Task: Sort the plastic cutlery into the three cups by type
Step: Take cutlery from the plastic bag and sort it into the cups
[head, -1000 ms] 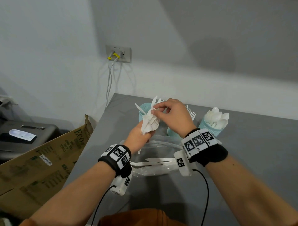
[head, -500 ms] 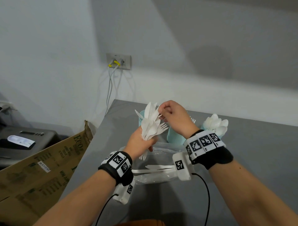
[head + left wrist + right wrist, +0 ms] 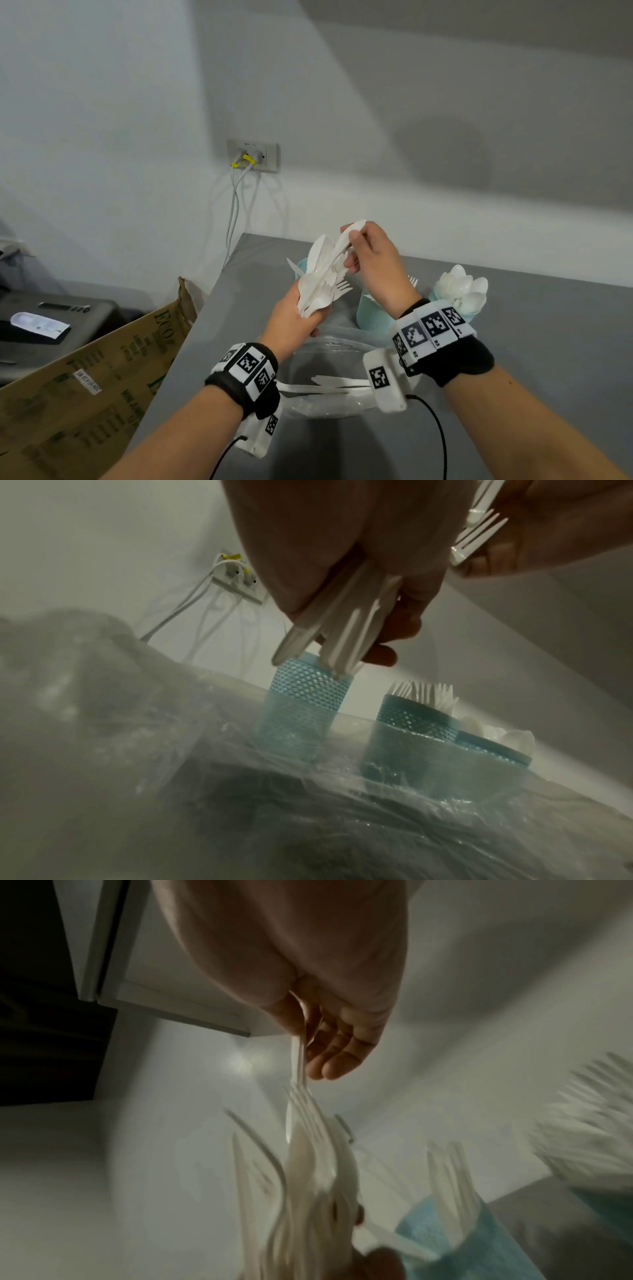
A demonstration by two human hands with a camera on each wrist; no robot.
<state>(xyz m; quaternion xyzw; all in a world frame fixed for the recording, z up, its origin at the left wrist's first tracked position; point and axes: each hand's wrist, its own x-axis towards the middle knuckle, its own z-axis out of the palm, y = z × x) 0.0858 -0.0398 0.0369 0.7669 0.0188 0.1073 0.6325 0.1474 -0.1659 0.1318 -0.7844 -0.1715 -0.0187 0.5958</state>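
Observation:
My left hand grips a fanned bundle of white plastic cutlery upright, just above the left teal cup. My right hand pinches one white piece with a rounded end, drawn up above the bundle. I cannot tell its type. The middle teal cup holds forks and the right teal cup is full of spoons. In the left wrist view, the bundle's handles hang over the left cup. The right wrist view is blurred.
A clear plastic bag with more white pieces lies on the grey table under my wrists. An open cardboard box stands off the table's left edge. A wall socket with cables is behind.
My right hand has risen from the bundle, pulling one white piece upward out of it. My left hand has lifted the bundle slightly.

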